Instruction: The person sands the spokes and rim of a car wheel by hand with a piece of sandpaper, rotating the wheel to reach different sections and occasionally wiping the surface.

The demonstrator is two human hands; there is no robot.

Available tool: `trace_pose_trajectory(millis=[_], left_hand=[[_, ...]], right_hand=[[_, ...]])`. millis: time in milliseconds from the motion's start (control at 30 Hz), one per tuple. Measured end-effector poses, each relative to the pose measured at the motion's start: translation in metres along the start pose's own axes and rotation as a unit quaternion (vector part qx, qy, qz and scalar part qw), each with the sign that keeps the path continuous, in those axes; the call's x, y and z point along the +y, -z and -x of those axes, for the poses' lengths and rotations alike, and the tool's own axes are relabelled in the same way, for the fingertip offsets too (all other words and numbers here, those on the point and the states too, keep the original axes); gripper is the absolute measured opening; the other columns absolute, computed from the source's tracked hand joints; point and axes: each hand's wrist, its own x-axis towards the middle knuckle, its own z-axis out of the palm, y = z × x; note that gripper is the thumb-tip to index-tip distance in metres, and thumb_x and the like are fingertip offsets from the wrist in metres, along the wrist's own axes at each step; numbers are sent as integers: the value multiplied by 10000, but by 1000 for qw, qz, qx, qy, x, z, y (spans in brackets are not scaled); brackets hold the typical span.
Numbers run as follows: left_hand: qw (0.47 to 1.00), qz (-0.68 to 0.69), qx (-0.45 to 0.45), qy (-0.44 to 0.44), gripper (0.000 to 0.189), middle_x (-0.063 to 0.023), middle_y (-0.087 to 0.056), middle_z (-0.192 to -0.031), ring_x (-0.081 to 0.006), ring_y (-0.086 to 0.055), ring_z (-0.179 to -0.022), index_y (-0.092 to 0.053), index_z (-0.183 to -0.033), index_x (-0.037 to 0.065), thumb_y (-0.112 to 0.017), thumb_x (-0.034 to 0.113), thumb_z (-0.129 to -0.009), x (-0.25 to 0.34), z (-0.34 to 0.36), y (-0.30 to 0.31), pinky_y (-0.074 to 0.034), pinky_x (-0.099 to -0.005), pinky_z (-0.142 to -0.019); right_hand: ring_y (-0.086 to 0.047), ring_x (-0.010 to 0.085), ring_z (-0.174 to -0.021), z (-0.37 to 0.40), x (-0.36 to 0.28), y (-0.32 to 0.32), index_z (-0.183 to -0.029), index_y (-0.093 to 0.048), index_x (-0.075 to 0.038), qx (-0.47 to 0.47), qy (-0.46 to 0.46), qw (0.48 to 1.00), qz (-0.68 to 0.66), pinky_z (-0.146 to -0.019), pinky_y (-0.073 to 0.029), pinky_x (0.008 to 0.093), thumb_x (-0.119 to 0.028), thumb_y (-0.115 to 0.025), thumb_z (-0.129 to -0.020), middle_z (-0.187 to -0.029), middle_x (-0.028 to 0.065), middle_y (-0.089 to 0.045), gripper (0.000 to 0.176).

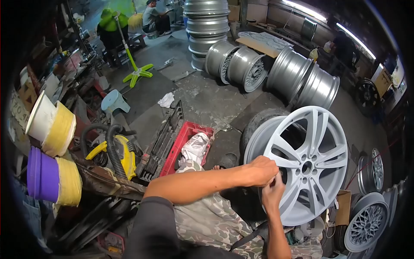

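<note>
A grey primer-coloured alloy wheel (308,166) with paired spokes stands tilted in front of me, its face turned toward me. My left hand (261,170) reaches across to the wheel's left edge, fingers closed. Just below it, my right hand (274,193) is also closed, its fingertips meeting those of the left over the rim. I cannot tell what small thing, if any, is pinched between them. A dark tyre (258,120) shows behind the wheel's upper left.
A red toolbox (167,162) with a white cloth (196,146) lies left of the wheel. Behind are silver wheel barrels (290,73) and a wheel stack (208,26). Purple (42,175) and white (41,114) buckets stand left, near a yellow vacuum (126,155). A person (155,19) sits far back.
</note>
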Motion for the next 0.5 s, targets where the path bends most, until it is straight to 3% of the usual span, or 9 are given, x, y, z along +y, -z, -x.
trace_pose_trajectory(millis=[67,167,200,233,300,400,433,500], left_hand=[[999,-3,-1,-32,227,-233,-688,-916,-421,-711,-810,-723,-820,-27,-681,193,-859,1,2,-19,-579,-491,-710],[993,-65,-71,-72,175,-199,-658,-1049,-347,-731,-798,-750,-858,-3,-701,164,-839,11,16,-34,-595,-437,-662],[982,-116,-133,-66,187,-188,-648,-1097,-314,-737,-838,-763,-908,6,-711,174,-841,17,20,-42,-596,-405,-648],[965,-173,-188,-58,210,-178,-637,-1145,-282,-743,-878,-776,-957,16,-722,183,-844,21,23,-46,-596,-374,-634],[938,-262,-227,-10,327,-197,-543,-1394,-278,-713,-981,-766,-1127,32,-713,243,-883,37,26,-51,-601,-411,-656],[928,-292,-232,-2,382,-200,-519,-1451,-326,-700,-969,-721,-1232,25,-650,255,-936,33,25,-50,-590,-495,-746],[921,-341,-190,7,399,-198,-511,-1466,-352,-692,-981,-692,-1279,25,-611,254,-962,31,28,-44,-575,-520,-787],[911,-388,-137,19,416,-195,-503,-1480,-379,-684,-994,-662,-1325,25,-572,252,-988,31,24,-36,-561,-546,-829]], right_hand=[[-641,472,-747,35,11,29,-937,-591,16,-72,-2,995,62,-663,-507,422,6,-604,-932,-777,253,-638,17],[-649,465,-754,69,39,43,-951,-608,8,-71,19,990,122,-670,-512,421,7,-603,-953,-788,256,-642,5],[-661,385,-688,63,39,40,-958,-619,7,-81,-9,986,147,-654,-505,403,-10,-619,-965,-765,226,-644,19],[-661,385,-688,48,46,31,-958,-619,7,-77,-8,986,145,-654,-505,403,-10,-619,-965,-765,226,-644,19],[-645,279,-633,18,65,8,-949,-618,11,-27,-70,992,-98,-634,-495,384,-27,-647,-958,-723,185,-634,49],[-609,203,-612,-8,70,-10,-935,-613,8,-30,-70,994,-76,-625,-487,371,-37,-660,-947,-687,146,-615,67],[-609,203,-612,-3,64,-2,-935,-613,8,-31,-69,994,-76,-625,-487,371,-37,-660,-947,-687,146,-615,67],[-646,300,-619,15,47,32,-895,-592,5,-113,-46,989,89,-628,-497,407,-24,-652,-935,-692,181,-632,77]])
